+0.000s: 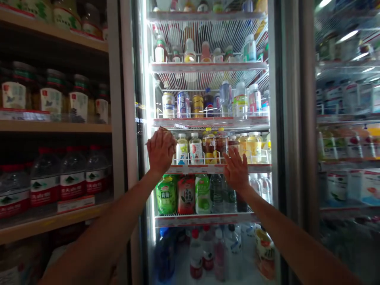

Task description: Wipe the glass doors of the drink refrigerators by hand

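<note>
I stand before a lit drinks fridge [208,120] with both arms stretched toward its middle shelves. My left hand [161,151] is up at the left end of the shelf of small juice bottles [196,148]. Its fingers are curled over, back of the hand toward me, and what they hold is hidden. My right hand [236,171] is open, fingers stretched upward, in front of the red-edged shelf rail [204,169] and below a dark juice bottle [221,142]. Green and red tea bottles [175,194] stand on the shelf under my hands.
Wooden shelves on the left carry jars [50,97] and large red-labelled water bottles [73,174]. A second fridge with a glass door [347,130] stands on the right, past a metal frame post [292,118]. Cans [183,104] and bottles fill the upper shelves; more bottles [208,249] crowd the bottom.
</note>
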Demonstrator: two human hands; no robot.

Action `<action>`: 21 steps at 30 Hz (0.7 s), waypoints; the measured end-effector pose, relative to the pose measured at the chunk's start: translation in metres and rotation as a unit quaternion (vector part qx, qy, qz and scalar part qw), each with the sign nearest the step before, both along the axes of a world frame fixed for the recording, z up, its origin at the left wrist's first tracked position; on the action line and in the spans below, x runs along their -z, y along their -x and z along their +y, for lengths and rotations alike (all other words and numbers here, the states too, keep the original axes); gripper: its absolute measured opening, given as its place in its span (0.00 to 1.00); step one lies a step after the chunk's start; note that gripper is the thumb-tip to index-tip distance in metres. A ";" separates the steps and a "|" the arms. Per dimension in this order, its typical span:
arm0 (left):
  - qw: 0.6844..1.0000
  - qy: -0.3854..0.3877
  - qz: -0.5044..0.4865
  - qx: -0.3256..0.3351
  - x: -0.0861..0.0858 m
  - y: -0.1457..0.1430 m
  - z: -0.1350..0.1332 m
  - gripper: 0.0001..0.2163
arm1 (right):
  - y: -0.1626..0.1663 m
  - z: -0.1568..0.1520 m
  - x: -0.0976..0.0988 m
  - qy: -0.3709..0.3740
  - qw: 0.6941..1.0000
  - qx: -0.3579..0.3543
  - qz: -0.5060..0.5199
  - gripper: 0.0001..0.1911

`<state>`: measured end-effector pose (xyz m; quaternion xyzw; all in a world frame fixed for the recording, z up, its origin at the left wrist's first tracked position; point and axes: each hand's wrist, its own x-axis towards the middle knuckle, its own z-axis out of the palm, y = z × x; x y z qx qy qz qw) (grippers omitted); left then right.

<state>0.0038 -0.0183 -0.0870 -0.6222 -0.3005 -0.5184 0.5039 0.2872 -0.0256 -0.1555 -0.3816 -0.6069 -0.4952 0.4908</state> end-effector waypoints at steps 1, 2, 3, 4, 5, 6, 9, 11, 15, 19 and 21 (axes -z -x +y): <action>1.000 -0.008 -0.006 -0.002 0.002 -0.003 -0.001 0.20 | 0.000 0.000 0.000 0.000 1.000 0.000 -0.001 0.31; 0.999 -0.013 0.052 -0.002 0.006 -0.006 -0.003 0.19 | 0.000 0.000 0.000 -0.001 1.000 0.001 -0.001 0.31; 0.988 -0.013 0.156 -0.003 0.009 -0.010 -0.004 0.19 | 0.000 0.000 0.000 -0.002 1.000 0.002 -0.001 0.31; 0.963 -0.010 0.269 -0.002 0.012 -0.013 -0.005 0.18 | 0.000 0.000 0.000 0.000 1.000 0.005 -0.001 0.31; 0.938 -0.005 0.346 -0.003 0.013 -0.015 -0.006 0.18 | 0.000 0.000 0.000 0.001 1.000 0.007 0.000 0.30; 0.932 0.000 0.363 -0.004 0.013 -0.016 -0.005 0.18 | 0.000 0.000 0.000 0.003 1.000 0.008 0.001 0.30; 0.991 0.008 0.135 -0.013 0.012 -0.012 -0.001 0.20 | 0.000 -0.001 0.000 0.002 1.000 0.008 0.003 0.30; 0.998 0.005 0.066 -0.016 0.019 -0.007 0.001 0.21 | -0.001 0.000 0.000 -0.003 1.000 0.008 0.002 0.30; 0.937 0.013 0.349 -0.002 0.044 0.006 -0.005 0.18 | -0.001 0.001 0.000 -0.003 1.000 0.007 -0.002 0.30; 0.992 0.021 0.124 -0.024 0.046 0.014 -0.008 0.18 | -0.001 0.000 0.000 -0.012 1.000 0.011 -0.004 0.29; 0.994 0.023 0.106 -0.022 0.042 0.013 -0.007 0.19 | -0.001 0.000 0.000 -0.017 1.000 0.010 -0.004 0.29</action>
